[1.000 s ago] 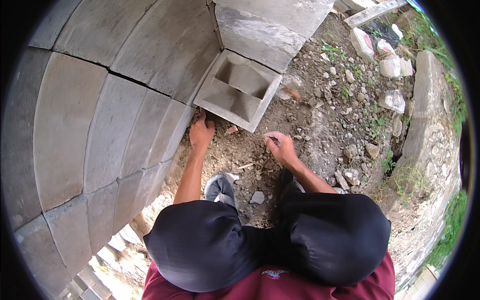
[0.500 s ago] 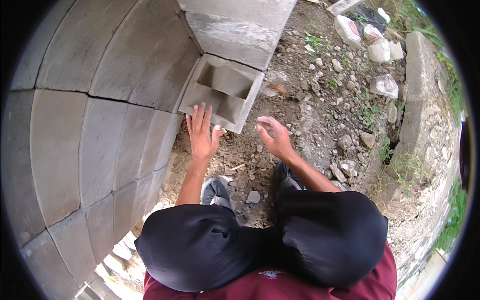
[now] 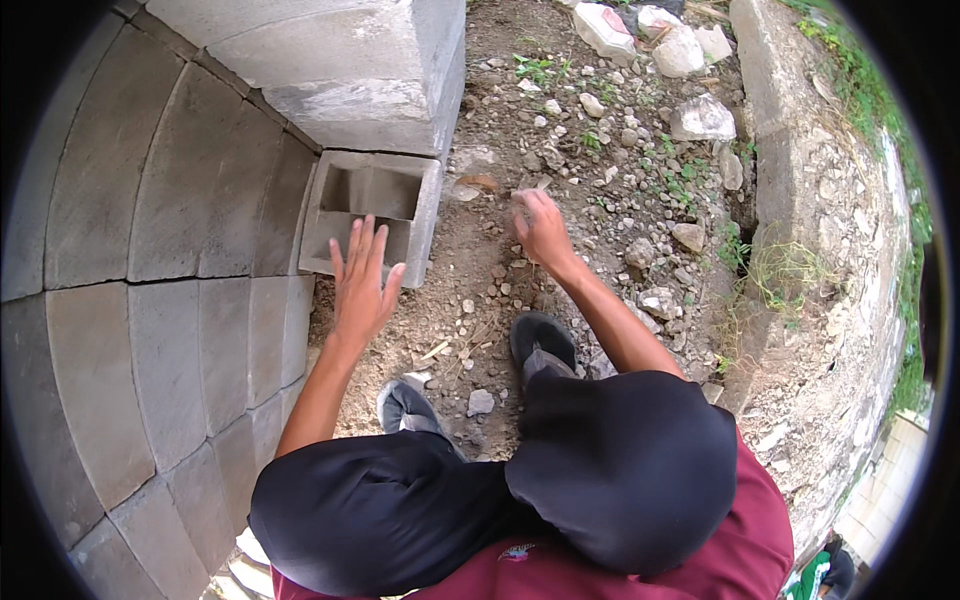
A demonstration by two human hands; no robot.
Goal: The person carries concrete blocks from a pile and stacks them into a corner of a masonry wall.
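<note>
A grey hollow concrete block point(image 3: 428, 215) sits against the stacked block wall, its two cavities facing up. My left hand point(image 3: 360, 295) is at the block's near side, fingers spread and pointing over its near cavity. Whether the fingertips touch the block I cannot tell. To the right of the block, my right hand point(image 3: 545, 232) hangs above the dirt, apart from the block. Its fingers are loosely bent and slightly blurred, with nothing seen in them.
A wall of stacked grey blocks point(image 3: 165, 345) rises at my left, and a taller pale block column point(image 3: 350, 60) stands behind the hollow block. Rubble and stones point(image 3: 703, 118) cover the ground at right, bordered by a rough concrete edge point(image 3: 765, 110). My shoes point(image 3: 543, 340) stand close by.
The view has shifted, so the block and wall appear farther left. My left hand stays by the block's near side; my right hand reaches farther forward, its fingers bent.
</note>
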